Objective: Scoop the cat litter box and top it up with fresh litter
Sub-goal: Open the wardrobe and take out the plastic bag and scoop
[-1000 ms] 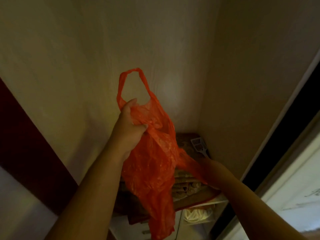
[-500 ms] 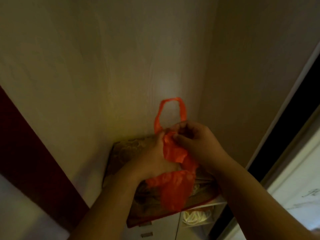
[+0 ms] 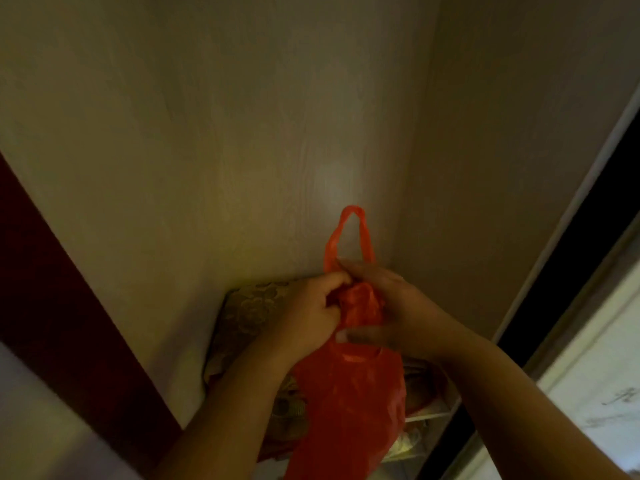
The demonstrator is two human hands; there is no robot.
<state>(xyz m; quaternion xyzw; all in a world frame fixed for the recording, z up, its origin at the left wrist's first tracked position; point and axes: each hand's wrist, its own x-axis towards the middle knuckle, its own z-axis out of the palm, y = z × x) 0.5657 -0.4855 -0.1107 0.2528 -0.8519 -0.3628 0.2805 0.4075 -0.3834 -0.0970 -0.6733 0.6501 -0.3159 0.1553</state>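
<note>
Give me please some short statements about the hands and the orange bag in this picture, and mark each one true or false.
1. Both hands hold the orange plastic bag. True: the left hand and the right hand grip it near its top.
2. One handle loop of the bag stands up above the hands. True.
3. The bag lies flat on the floor. False: it hangs down from the hands.
4. The right hand holds a litter scoop. False: it grips only the bag, and no scoop shows.
5. A patterned cloth-like thing lies behind the left hand, against the wall. True.
</note>
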